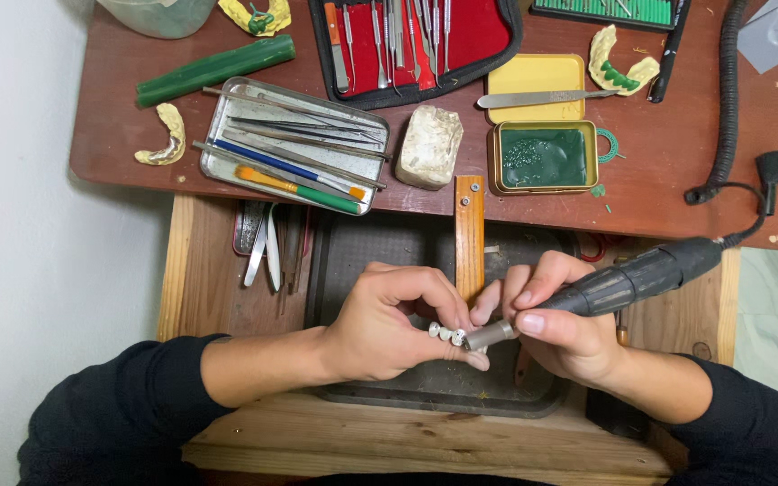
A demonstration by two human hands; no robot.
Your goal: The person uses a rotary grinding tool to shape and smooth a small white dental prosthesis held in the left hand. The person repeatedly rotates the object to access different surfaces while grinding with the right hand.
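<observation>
Both hands met low over the dark tray [407, 400] in the head view. Closed around a black rotary handpiece [628, 281], the right hand [565, 328] kept its silver nose against a small metal piece [446, 333]. That piece was pinched between the left hand's [389, 324] curled fingers and thumb, just beside the wooden bench peg [469, 236].

Green wax stick [216, 68], yellow tin lid [538, 74], red-lined tool case [416, 45].

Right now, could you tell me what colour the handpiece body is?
Black, with a silver metal nose; the handpiece shows best in the head view.
</observation>
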